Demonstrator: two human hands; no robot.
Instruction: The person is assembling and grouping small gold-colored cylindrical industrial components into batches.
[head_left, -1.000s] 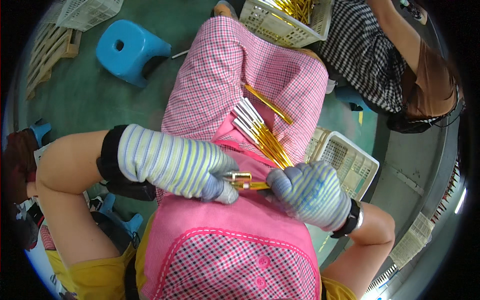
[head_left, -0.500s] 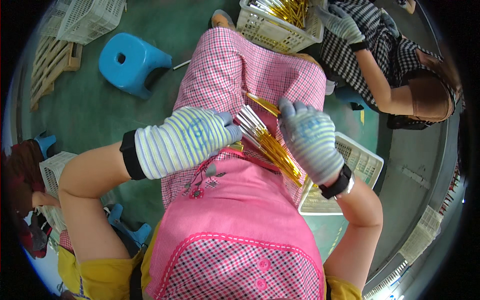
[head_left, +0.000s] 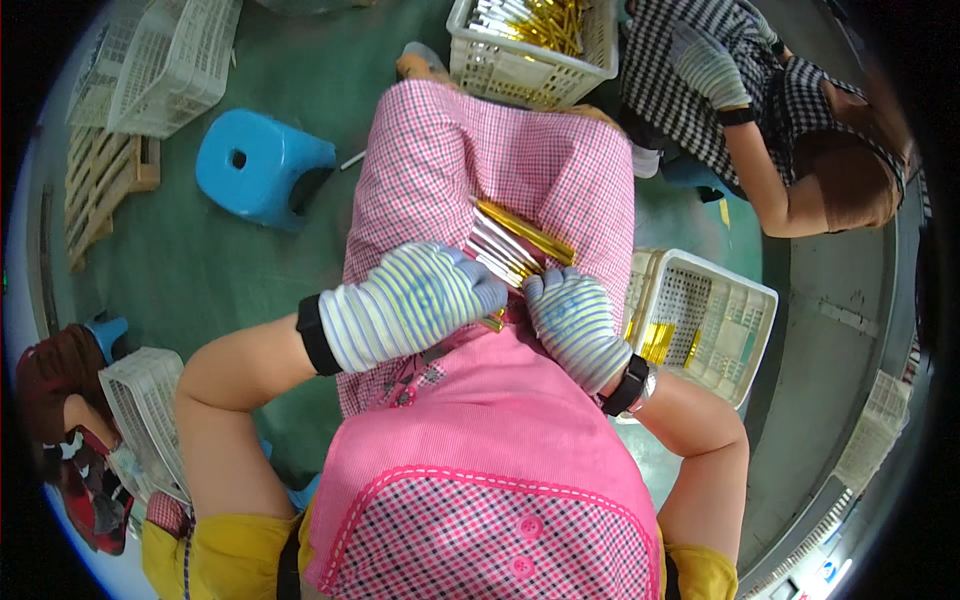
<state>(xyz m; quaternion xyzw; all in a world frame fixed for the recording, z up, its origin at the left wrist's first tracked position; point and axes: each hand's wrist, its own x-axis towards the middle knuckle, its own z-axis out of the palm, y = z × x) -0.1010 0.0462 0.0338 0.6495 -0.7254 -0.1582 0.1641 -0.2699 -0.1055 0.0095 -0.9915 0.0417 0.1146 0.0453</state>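
Note:
A small bundle of thin sticks, silver at one end and gold at the other, lies in my lap on the pink checked apron. My right hand, in a striped glove, is closed over the gold ends of these sticks. Facing it, my left hand, gloved alike, has its fingers curled shut close to the silver ends. A short gold piece pokes out beneath its fingers; the rest is hidden. Just beyond both hands lies a longer gold stick, slanting across my lap.
A white crate full of gold and silver sticks stands past my knees. On my right is another crate with some gold sticks inside. A blue stool, a pallet and stacked crates are left. A co-worker's gloved hand is at upper right.
My right hand has moved left and down, curling over the gold ends of the bundle. The longer gold stick near it now lies apart. My left hand has shifted slightly right and nearer.

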